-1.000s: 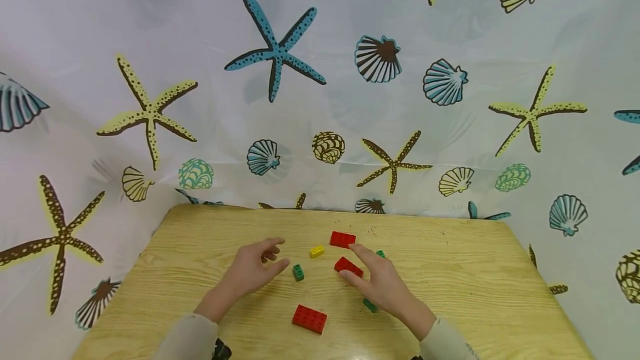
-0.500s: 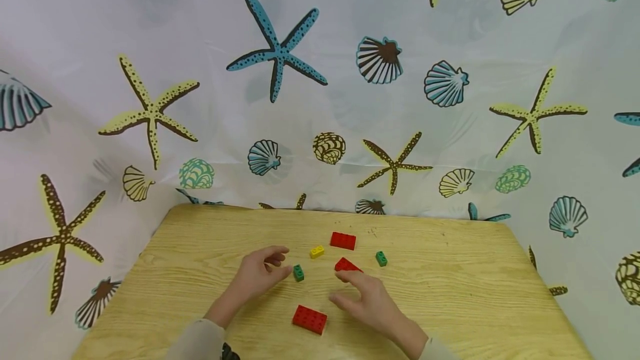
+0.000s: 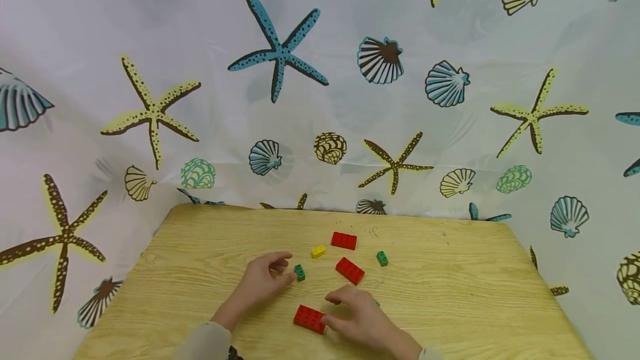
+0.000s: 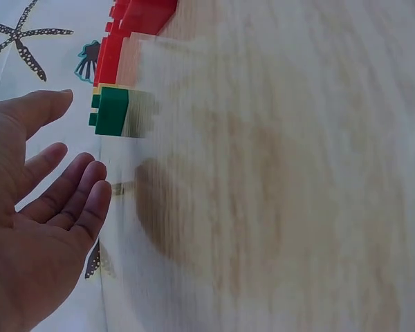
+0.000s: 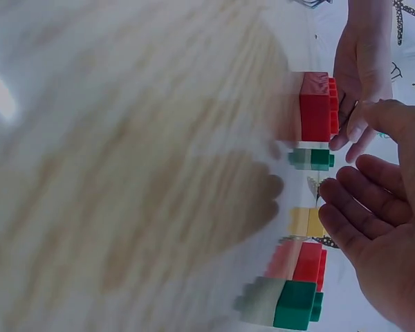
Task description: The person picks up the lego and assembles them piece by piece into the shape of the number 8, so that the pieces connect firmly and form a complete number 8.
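My left hand hovers with loosely bent fingers beside a small green brick; the thumb tip overlaps that brick in the head view. In the left wrist view the hand holds nothing, and the green brick stands past the thumb. My right hand has its thumb right at the right end of the nearest red brick. Seen from the right wrist, the fingers are spread apart from the thumb with nothing between them. A second green brick is mostly hidden behind the right hand.
Farther back on the wooden table lie a red brick, another red brick, a yellow brick and a green brick. A cloth with starfish and shells surrounds the back and sides.
My right hand has come back toward me and left, from over the middle red brick to the nearest one. The left hand has moved slightly right and nearer me. The bricks stay put.
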Demonstrator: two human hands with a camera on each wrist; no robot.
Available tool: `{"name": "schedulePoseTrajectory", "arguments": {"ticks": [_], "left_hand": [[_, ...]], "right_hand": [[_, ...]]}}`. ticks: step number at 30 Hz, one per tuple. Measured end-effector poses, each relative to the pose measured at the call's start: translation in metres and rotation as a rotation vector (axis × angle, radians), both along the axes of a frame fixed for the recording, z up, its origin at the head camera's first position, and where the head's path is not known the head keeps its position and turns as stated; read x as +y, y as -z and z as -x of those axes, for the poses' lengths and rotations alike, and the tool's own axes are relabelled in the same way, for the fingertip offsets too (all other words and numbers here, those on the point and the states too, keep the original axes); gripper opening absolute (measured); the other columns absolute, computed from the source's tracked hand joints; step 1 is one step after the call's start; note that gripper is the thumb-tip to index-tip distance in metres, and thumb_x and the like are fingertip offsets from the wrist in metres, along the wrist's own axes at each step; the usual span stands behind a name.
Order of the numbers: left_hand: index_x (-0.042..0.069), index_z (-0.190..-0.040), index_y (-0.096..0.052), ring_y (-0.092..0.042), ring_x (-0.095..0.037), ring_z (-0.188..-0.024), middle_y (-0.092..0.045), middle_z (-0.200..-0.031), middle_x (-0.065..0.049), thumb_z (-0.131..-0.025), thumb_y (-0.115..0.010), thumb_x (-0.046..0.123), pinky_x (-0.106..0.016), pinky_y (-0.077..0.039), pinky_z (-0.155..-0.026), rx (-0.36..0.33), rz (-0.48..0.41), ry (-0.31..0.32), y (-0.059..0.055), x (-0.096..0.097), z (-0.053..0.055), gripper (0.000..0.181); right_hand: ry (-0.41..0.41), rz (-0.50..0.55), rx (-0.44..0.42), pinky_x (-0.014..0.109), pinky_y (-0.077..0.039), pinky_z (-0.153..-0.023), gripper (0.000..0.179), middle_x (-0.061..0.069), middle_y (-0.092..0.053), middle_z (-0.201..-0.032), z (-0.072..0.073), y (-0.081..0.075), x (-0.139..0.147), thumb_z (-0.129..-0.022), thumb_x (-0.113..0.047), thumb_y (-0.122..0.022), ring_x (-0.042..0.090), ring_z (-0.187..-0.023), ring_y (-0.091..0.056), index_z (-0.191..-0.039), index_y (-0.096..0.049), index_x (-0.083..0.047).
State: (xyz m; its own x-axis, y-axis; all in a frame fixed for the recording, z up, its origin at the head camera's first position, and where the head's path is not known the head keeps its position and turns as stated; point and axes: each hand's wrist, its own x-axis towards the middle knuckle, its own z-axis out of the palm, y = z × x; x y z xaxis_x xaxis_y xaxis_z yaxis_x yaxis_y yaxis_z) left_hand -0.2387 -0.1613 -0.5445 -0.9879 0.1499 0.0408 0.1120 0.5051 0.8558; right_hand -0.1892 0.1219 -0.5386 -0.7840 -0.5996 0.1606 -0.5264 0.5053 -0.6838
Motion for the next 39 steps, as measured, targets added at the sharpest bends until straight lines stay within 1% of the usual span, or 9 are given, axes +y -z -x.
{"name": "schedulePoseTrajectory", "arguments": {"ticks": [4,8,12,17,23,27,32,39], "left_hand": [[0.006,-0.137,-0.069,-0.068,-0.021,-0.105,-0.072,-0.118,-0.009,-0.093,-0.082,0.021,-0.039,-0.058,-0.094,-0.007,-0.002,-0.008,0.002,0.003,-0.001,0.048],[0.007,-0.136,-0.069,-0.067,-0.016,-0.101,-0.072,-0.116,-0.007,-0.093,-0.082,0.022,-0.037,-0.057,-0.091,-0.007,0.011,-0.007,0.004,0.005,-0.002,0.048],[0.009,-0.137,-0.070,-0.064,-0.014,-0.100,-0.072,-0.116,-0.005,-0.093,-0.083,0.024,-0.034,-0.055,-0.088,-0.021,0.022,-0.008,0.006,0.006,-0.001,0.048],[0.010,-0.137,-0.070,-0.064,-0.014,-0.100,-0.072,-0.116,-0.004,-0.093,-0.083,0.025,-0.036,-0.056,-0.088,-0.030,0.028,-0.009,0.008,0.006,0.000,0.048],[0.011,-0.136,-0.070,-0.064,-0.015,-0.100,-0.072,-0.116,-0.004,-0.092,-0.084,0.026,-0.038,-0.056,-0.088,-0.035,0.035,-0.009,0.009,0.008,0.001,0.049],[0.012,-0.136,-0.071,-0.063,-0.016,-0.100,-0.072,-0.117,-0.003,-0.092,-0.084,0.026,-0.037,-0.055,-0.088,-0.042,0.036,-0.011,0.011,0.009,0.003,0.048],[0.013,-0.135,-0.072,-0.063,-0.017,-0.101,-0.071,-0.117,-0.002,-0.091,-0.085,0.025,-0.036,-0.054,-0.088,-0.044,0.044,-0.015,0.014,0.010,0.004,0.048],[0.012,-0.133,-0.073,-0.059,-0.016,-0.097,-0.070,-0.116,-0.003,-0.090,-0.086,0.024,-0.036,-0.052,-0.085,-0.034,0.055,-0.025,0.015,0.014,0.005,0.047]], "right_hand": [[-0.022,-0.014,-0.035,0.030,-0.056,-0.098,0.038,0.003,-0.075,-0.121,-0.002,0.001,-0.001,-0.101,-0.036,-0.072,0.012,-0.110,-0.068,-0.127,-0.072,-0.008],[-0.029,-0.035,-0.067,0.028,-0.054,-0.099,0.040,-0.001,-0.074,-0.120,-0.004,0.002,-0.001,-0.100,-0.041,-0.073,0.007,-0.109,-0.065,-0.127,-0.073,-0.011],[-0.039,-0.060,-0.066,0.026,-0.054,-0.097,0.039,-0.006,-0.073,-0.118,-0.004,0.004,-0.002,-0.099,-0.044,-0.074,0.004,-0.108,-0.064,-0.126,-0.074,-0.016],[-0.048,-0.083,-0.057,0.025,-0.053,-0.095,0.037,-0.010,-0.071,-0.116,-0.004,0.004,-0.002,-0.097,-0.044,-0.076,0.002,-0.105,-0.062,-0.124,-0.075,-0.019],[-0.045,-0.113,-0.053,0.025,-0.053,-0.095,0.035,-0.012,-0.071,-0.115,-0.005,0.004,-0.002,-0.097,-0.044,-0.077,0.002,-0.106,-0.061,-0.123,-0.075,-0.021],[-0.039,-0.126,-0.060,0.027,-0.053,-0.099,0.034,-0.012,-0.071,-0.118,-0.005,0.004,-0.001,-0.097,-0.040,-0.077,0.002,-0.110,-0.061,-0.125,-0.074,-0.020],[-0.041,-0.137,-0.057,0.027,-0.053,-0.099,0.031,-0.011,-0.071,-0.119,-0.005,0.003,-0.001,-0.099,-0.037,-0.076,0.002,-0.110,-0.061,-0.125,-0.074,-0.020],[-0.041,-0.143,-0.055,0.026,-0.053,-0.098,0.030,-0.012,-0.070,-0.118,-0.005,0.004,-0.002,-0.099,-0.037,-0.075,0.002,-0.110,-0.061,-0.124,-0.074,-0.021]]}}
